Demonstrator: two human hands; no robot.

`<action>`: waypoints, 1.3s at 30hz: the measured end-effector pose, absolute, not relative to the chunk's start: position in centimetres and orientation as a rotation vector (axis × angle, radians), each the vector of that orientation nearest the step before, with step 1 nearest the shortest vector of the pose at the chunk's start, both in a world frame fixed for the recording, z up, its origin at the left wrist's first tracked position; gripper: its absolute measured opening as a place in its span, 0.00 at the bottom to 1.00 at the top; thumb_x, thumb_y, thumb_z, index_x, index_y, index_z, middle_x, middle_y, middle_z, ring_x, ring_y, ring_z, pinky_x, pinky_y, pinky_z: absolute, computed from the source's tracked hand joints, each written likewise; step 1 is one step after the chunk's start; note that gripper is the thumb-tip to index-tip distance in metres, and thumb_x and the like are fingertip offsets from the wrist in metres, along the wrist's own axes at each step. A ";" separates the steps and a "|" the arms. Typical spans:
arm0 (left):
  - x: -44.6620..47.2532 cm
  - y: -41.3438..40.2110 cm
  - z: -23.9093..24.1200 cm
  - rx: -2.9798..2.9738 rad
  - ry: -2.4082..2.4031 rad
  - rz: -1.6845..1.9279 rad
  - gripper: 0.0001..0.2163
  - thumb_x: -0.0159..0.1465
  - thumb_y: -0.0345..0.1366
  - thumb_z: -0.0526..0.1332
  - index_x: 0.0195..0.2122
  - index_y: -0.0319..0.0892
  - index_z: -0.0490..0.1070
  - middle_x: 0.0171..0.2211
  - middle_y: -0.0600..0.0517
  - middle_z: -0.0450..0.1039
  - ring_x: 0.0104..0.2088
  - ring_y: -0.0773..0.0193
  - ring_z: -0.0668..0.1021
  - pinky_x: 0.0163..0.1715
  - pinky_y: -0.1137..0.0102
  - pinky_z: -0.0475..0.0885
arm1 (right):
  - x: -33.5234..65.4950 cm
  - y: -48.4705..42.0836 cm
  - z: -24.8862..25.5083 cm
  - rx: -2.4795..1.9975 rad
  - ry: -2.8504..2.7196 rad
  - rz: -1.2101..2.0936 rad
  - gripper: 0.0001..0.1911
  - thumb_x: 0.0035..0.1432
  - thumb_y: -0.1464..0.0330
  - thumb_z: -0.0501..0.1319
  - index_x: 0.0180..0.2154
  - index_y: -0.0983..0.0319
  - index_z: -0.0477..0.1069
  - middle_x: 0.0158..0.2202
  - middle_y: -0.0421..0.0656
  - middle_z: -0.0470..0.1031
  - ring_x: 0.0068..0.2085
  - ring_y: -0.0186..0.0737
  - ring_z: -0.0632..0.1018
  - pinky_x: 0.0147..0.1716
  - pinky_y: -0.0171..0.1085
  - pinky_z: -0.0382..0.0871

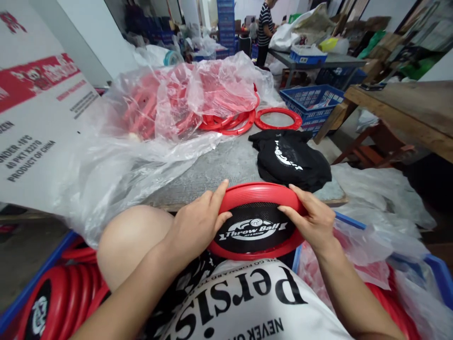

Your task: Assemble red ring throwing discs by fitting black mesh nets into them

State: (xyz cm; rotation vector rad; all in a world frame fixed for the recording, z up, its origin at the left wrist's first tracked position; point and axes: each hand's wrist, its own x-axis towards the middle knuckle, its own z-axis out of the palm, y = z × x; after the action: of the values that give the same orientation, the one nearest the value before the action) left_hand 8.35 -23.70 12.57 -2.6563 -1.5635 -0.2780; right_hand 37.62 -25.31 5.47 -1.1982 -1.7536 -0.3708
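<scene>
A red ring with a black "Throw Ball" mesh disc [255, 225] rests against my lap at the near edge of the grey table [219, 165]. My left hand [198, 222] grips its left rim, fingers curled over the red edge. On the right rim sits my right hand [313, 219], its fingers pressing the black fabric against the ring. Beyond the disc a pile of black fabric covers [292, 158] lies on the table. Loose red rings [278, 118] lie farther back.
A clear plastic bag [166, 108] full of red rings covers the table's left half. A printed cardboard box [31, 104] stands at far left. Finished discs [60, 302] fill a blue crate at lower left. Blue baskets [311, 101], wooden benches and a person stand behind.
</scene>
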 end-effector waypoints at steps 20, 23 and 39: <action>11.2 -20.9 11.5 -2.654 -1.335 -0.418 0.27 0.69 0.29 0.54 0.70 0.38 0.54 0.69 0.34 0.62 0.59 0.50 0.78 0.56 0.57 0.77 | 38.1 -22.2 4.3 -1.308 -1.802 -0.225 0.28 0.65 0.53 0.65 0.60 0.61 0.74 0.49 0.51 0.83 0.45 0.47 0.85 0.49 0.42 0.80; 11.3 -20.8 10.4 -2.609 -1.448 -0.577 0.23 0.68 0.30 0.58 0.64 0.38 0.59 0.67 0.34 0.63 0.60 0.48 0.76 0.56 0.55 0.77 | 37.7 -21.7 3.8 -1.339 -1.781 -0.181 0.27 0.65 0.53 0.64 0.60 0.61 0.75 0.49 0.51 0.83 0.45 0.47 0.85 0.49 0.43 0.81; 12.2 -21.8 11.4 -2.471 -1.771 -0.394 0.11 0.65 0.31 0.64 0.46 0.40 0.64 0.51 0.42 0.67 0.49 0.51 0.78 0.44 0.61 0.79 | 36.9 -22.8 3.8 -1.334 -1.781 -0.246 0.26 0.65 0.55 0.66 0.59 0.61 0.75 0.49 0.50 0.84 0.45 0.47 0.85 0.47 0.41 0.81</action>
State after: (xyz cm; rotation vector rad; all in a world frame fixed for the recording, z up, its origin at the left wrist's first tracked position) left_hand 12.19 -21.82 11.36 -2.4707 -1.7714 -0.3940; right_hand 36.94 -22.75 3.76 -1.3339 -1.7813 -0.2464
